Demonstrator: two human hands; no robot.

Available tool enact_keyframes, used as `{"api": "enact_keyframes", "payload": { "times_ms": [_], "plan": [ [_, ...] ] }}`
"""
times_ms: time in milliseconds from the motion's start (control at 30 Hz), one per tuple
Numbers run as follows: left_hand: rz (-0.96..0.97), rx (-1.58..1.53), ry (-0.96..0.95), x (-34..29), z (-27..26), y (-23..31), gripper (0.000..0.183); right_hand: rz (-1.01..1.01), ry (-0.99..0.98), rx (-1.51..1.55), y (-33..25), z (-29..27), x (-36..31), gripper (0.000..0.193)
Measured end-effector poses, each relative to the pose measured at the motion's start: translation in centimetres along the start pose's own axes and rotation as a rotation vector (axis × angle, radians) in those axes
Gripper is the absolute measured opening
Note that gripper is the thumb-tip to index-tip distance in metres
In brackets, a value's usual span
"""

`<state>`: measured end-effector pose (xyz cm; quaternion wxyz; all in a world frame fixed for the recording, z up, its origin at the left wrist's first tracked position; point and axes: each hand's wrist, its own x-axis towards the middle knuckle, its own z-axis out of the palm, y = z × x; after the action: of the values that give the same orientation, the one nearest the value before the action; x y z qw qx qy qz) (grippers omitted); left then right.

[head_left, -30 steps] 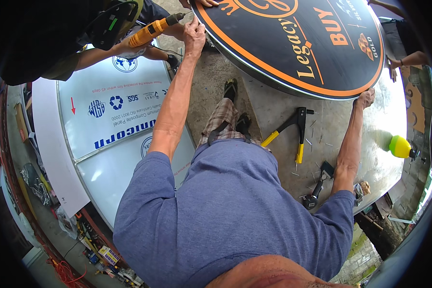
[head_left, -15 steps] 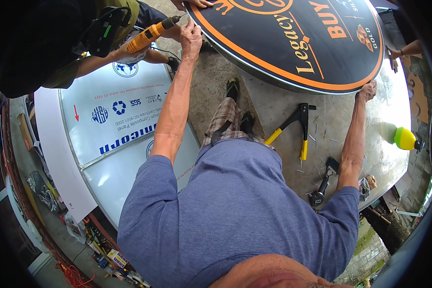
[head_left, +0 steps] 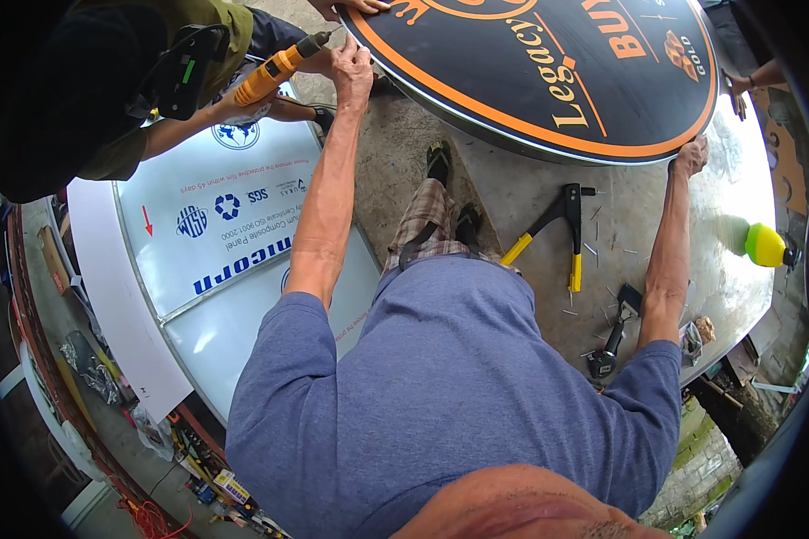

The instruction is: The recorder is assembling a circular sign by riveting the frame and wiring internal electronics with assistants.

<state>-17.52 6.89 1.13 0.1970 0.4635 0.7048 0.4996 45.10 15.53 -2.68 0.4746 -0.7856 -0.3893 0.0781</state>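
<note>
Two grips: left grip and right grip, fingers nearly closed, held the round sign by its edge.
Sign: lay over the desk's far part.
Edge work: seemingly steadying; next move called for even support.

The round sign has a black face — orange-bordered, pale-rimmed, lettered in gold and orange. It is face-up over the counter's far end.

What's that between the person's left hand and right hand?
In the head view, a big round black sign fills the stretch, with the left hand and the right hand both at its edge.
</note>
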Motion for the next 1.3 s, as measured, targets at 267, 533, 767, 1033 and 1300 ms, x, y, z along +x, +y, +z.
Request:
{"api": "enact_keyframes", "payload": {
  "times_ms": [267,533,767,1033,1300],
  "plan": [
    [0.031,0.0,-0.003,0.0,0.0,-0.2,0.047,0.039,0.0,0.037,-1.2,-0.5,-0.7,0.049],
    [0.047,0.011,0.012,0.1,0.1,-0.4,0.046,-0.006,-0.023,-0.01,-0.3,-0.1,-0.1,0.049],
    [0.05,0.002,0.032,0.4,0.2,-1.0,0.045,0.115,-0.077,0.136,-0.9,-0.7,-0.5,0.051],
    [0.158,0.033,0.002,0.5,-0.1,-1.6,0.043,-0.112,-0.029,-0.08,3.1,0.8,1.9,0.047],
    [0.159,0.089,0.001,0.3,0.2,-1.4,0.045,0.083,-0.272,0.181,4.7,-4.6,-4.1,0.046]
  ]
}}
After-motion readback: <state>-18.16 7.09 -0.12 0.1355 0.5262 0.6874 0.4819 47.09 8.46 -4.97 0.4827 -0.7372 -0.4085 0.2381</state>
